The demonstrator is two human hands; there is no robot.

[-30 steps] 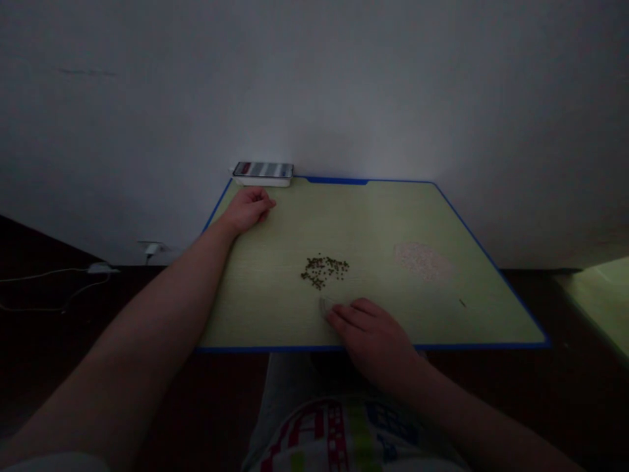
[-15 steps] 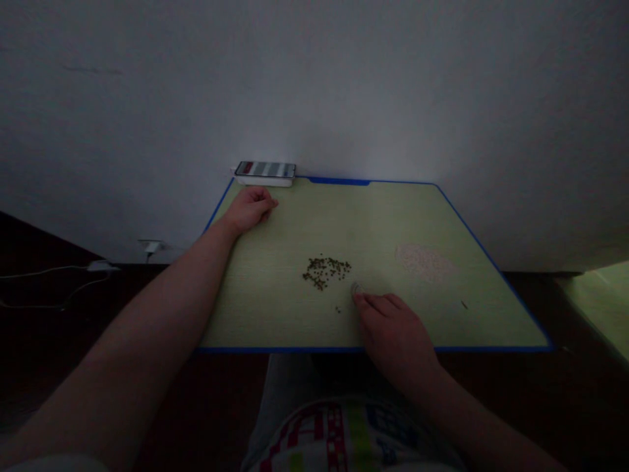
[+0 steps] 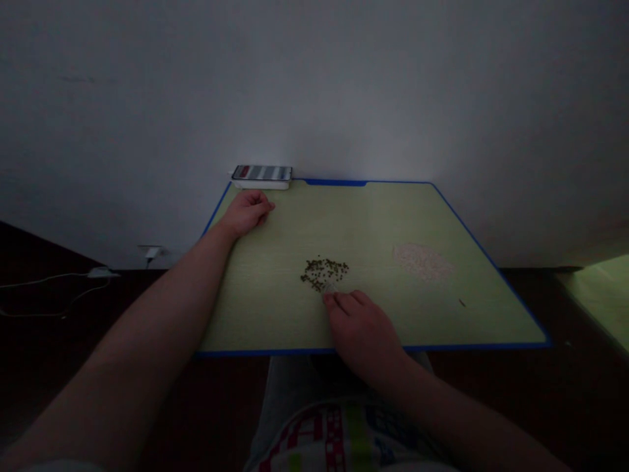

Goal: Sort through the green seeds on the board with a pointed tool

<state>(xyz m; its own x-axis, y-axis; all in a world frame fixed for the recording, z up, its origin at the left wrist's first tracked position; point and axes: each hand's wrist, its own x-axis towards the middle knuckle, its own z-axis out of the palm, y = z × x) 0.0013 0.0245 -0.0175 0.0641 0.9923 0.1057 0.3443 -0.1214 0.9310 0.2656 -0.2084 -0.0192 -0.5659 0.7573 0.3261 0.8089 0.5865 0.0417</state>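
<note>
My right hand (image 3: pixel 363 331) is closed at the near side of the table, thumb and fingertips pinching a small, pale, see-through piece (image 3: pixel 330 287); its kind is too small and dim to tell. That piece is at the near edge of a loose scatter of small dark green beans (image 3: pixel 324 267), which look like mung beans. My left hand (image 3: pixel 248 211) rests on the table's far left part, fingers curled in a loose fist with nothing showing in them. To the right lies a thin patch of whitish grains (image 3: pixel 423 261), like rice.
The pale green table (image 3: pixel 344 223) has a blue edge and stands against a wall. A phone (image 3: pixel 263 172) lies on a white box (image 3: pixel 260 185) at the far left corner. A small dark sliver (image 3: pixel 462 303) is near the right side. Cables and a plug (image 3: pixel 152 254) are off to the left.
My right hand has moved left with the pale piece, up to the near edge of the beans. My left hand stays in place on the table.
</note>
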